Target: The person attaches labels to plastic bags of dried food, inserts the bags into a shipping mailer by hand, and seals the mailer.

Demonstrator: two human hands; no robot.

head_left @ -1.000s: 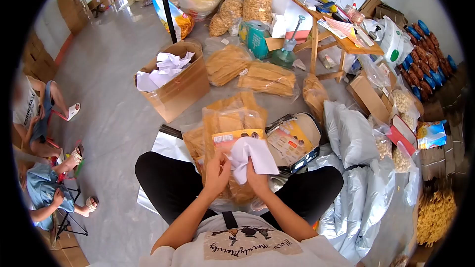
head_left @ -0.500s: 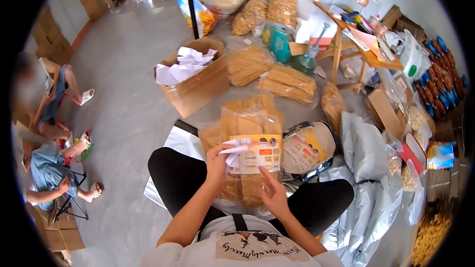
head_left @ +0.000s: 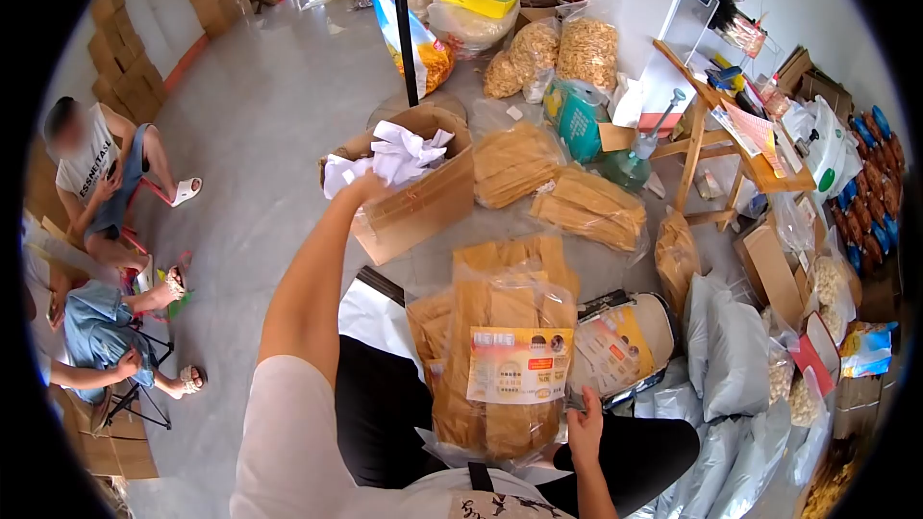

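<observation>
My left hand [head_left: 367,190] reaches over the near rim of a cardboard box [head_left: 423,211] that holds crumpled white paper [head_left: 409,151]; its fingertips are hidden among the paper. My right hand [head_left: 584,423] is beside the lower right edge of a clear bag of flat tan sheets [head_left: 510,279], fingers partly curled and thumb apart, holding nothing I can make out. A printed label [head_left: 519,365] lies flat on that bag between my legs. A stack of similar labels [head_left: 611,351] rests in an open container right of the bag.
More bagged tan sheets [head_left: 519,163] lie beyond. Silver-grey pouches [head_left: 735,356] are piled at right, below a wooden stand [head_left: 760,168]. A black pole [head_left: 404,38] rises behind the box. Two people [head_left: 106,168] sit at left.
My left hand has moved from the label to the paper box, and the white paper it held no longer shows in it. The label's whole face now shows. My right hand has drawn back right.
</observation>
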